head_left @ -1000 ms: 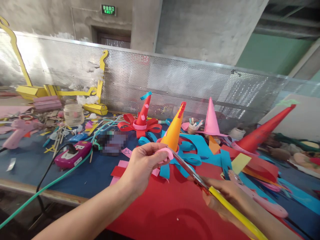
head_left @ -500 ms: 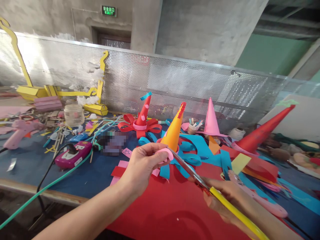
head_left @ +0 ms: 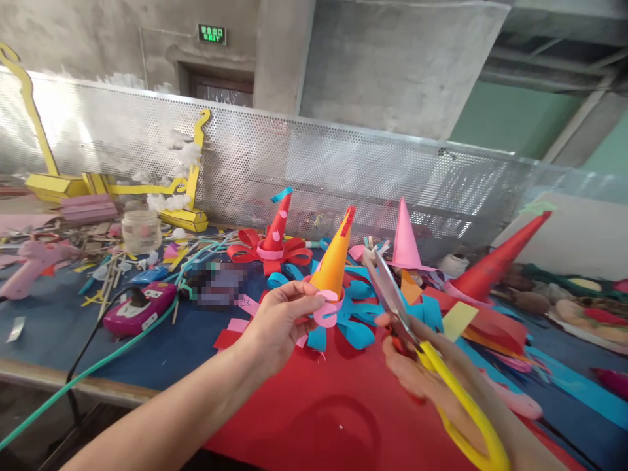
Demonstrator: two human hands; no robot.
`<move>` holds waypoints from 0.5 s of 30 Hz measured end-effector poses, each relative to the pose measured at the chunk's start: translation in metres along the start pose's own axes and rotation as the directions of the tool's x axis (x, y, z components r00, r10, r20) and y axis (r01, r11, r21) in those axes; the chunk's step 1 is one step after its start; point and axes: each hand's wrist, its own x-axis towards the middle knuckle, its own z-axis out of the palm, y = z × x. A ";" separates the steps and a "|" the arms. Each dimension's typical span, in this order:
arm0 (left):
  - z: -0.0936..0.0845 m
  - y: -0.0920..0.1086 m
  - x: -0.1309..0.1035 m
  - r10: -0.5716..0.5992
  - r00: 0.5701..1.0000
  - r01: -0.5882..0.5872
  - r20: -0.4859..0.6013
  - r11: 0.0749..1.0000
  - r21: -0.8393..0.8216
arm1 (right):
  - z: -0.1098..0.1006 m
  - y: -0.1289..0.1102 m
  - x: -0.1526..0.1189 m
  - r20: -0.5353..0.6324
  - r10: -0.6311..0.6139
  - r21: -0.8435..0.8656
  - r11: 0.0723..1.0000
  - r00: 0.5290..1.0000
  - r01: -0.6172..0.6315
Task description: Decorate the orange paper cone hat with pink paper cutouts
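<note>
Between the thumb and fingers of my left hand (head_left: 289, 313) is a small curled piece of pink paper (head_left: 326, 315). My right hand (head_left: 417, 363) grips a pair of scissors (head_left: 392, 288) with yellow handles; the blades point up and away, slightly parted and apart from the paper. Something red shows beside the right fingers, partly hidden. Just behind the pink piece stands an orange paper cone (head_left: 334, 258) with a red fringed tip and blue paper loops (head_left: 360, 330) around its base. Under both hands lies a large red sheet (head_left: 304, 418).
A red cone (head_left: 279, 226) with red loops and a pink cone (head_left: 406, 239) stand behind. Another red cone (head_left: 505, 255) leans at right. Leftward are a purple power strip (head_left: 142, 311), a pink glue gun (head_left: 32, 265), a jar (head_left: 141, 230) and a green cord (head_left: 88, 374).
The scissors have moved right and up, away from the pink paper, and their blades have tilted more upright. My left hand still pinches the paper, which now faces the camera more fully.
</note>
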 end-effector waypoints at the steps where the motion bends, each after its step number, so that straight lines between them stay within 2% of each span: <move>1: 0.002 -0.002 0.000 -0.005 1.000 0.005 0.002 1.000 -0.012 | 0.002 -0.004 -0.005 0.000 0.009 -0.007 1.000 1.000 -0.009; 4: 0.010 -0.008 -0.001 -0.004 1.000 0.004 0.008 0.999 -0.044 | 0.013 -0.017 -0.008 0.028 0.034 0.020 0.999 0.999 -0.035; 9: 0.015 -0.012 -0.004 0.014 0.999 -0.010 0.049 0.996 -0.089 | 0.037 -0.027 -0.003 0.024 0.042 0.191 0.981 0.999 -0.046; 15: 0.010 -0.013 -0.010 -0.009 0.999 0.009 0.039 1.000 0.008 | 0.036 -0.022 0.000 -0.013 -0.014 0.212 0.977 1.000 0.017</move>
